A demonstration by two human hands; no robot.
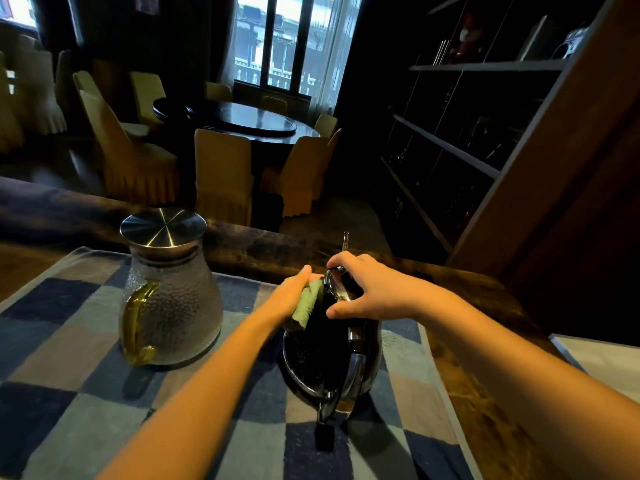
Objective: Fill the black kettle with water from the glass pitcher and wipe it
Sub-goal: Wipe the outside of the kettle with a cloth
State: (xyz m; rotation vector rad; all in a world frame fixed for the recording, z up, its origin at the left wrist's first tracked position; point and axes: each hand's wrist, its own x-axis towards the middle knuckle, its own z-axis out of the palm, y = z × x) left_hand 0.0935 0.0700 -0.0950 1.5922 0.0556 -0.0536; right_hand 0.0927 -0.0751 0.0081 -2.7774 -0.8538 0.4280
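Here we have the black kettle (322, 358) on the counter's (467, 393) checked mat (86, 341); our right hand's (367, 292) fingers curl over its top; our left hand (291, 299) pinches a soft green cloth (306, 304) against it; likely heavy, glossy, slippery.

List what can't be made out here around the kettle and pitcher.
Head view only.
1. Fill level of the black kettle: opaque body, top covered by the right hand and green cloth.
2. Water level in the glass pitcher: textured glass, dim light.
3. Fingertips of the left hand: behind the cloth.
4. Contents of the shelves: too dark.
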